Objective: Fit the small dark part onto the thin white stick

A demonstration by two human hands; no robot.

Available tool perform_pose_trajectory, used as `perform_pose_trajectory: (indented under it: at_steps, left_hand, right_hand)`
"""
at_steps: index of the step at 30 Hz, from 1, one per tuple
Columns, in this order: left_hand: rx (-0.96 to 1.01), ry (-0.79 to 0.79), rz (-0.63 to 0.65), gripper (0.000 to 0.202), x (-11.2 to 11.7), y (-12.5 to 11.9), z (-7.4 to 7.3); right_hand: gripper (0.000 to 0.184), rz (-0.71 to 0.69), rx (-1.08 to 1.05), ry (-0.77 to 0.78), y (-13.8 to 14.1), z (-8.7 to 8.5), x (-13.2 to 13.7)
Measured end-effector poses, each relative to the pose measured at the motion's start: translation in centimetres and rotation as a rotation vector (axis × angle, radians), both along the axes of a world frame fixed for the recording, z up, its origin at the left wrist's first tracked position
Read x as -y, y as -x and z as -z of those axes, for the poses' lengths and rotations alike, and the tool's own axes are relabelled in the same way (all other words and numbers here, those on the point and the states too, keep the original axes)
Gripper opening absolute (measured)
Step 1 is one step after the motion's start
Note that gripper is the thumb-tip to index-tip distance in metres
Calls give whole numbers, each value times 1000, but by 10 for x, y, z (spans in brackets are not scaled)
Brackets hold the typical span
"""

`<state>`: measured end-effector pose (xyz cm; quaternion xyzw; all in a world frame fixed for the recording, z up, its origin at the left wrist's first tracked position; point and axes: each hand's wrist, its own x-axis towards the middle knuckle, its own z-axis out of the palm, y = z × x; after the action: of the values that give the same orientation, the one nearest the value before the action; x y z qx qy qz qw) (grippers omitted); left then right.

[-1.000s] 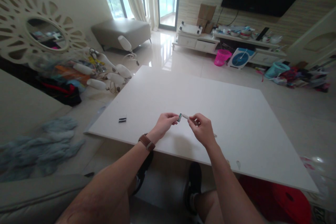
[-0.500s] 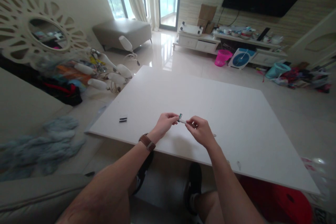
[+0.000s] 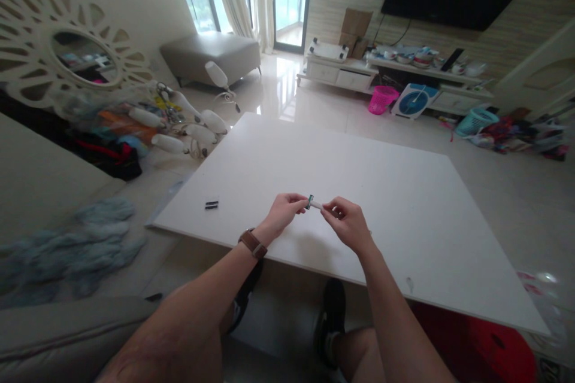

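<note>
Above the near part of the white table (image 3: 359, 161) I hold a small razor (image 3: 317, 205) with a pale handle and a dark green and black head. The fingertips of my left hand (image 3: 287, 207) pinch it at the head. My right hand (image 3: 345, 219) grips the handle's other end between thumb and fingers, partly hiding it. To the left on the tabletop lies a small clear pack with two black strips (image 3: 211, 205), apart from both hands. A small loop-like item (image 3: 409, 283) rests near the front edge at right.
A lamp with several white shades (image 3: 197, 131) stands beyond the table's left edge. A red round stool or tub (image 3: 498, 341) is under the right front edge. Farther back are a grey bench (image 3: 211, 57), a pink basket (image 3: 381, 100) and a low cabinet (image 3: 330, 72).
The razor and my right hand have shifted slightly right and up. The head shows more plainly beside my left fingertips. Both hands keep their hold.
</note>
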<state>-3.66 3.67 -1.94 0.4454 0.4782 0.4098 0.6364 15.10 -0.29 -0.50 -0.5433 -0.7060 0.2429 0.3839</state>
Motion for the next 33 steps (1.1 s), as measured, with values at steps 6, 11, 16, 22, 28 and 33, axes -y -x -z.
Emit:
perform_pose_trajectory:
  at_steps: [6,11,16,22,28,33]
  left_hand:
    - [-7,-12,1,16,1,-1,0]
    - [-11,-7,14,15,1,-1,0]
    - [-29,-4,3,14,1,-1,-2]
    - [-28,-6,26,16,3,-2,-2]
    - [-38,-11,9,15,3,-3,-2]
    - [-26,-3,35,15,4,-3,-2]
  right_hand:
    - [10,-49,42,-6,0,1,-1]
    - [8,-17,13,-24,-3,0,0]
    - [11,-50,62,-8,-1,1,-1]
    - [9,-10,24,-11,-4,0,0]
    - [10,-76,29,44,-4,-3,2]
    - [10,31,74,-43,-3,-2,-1]
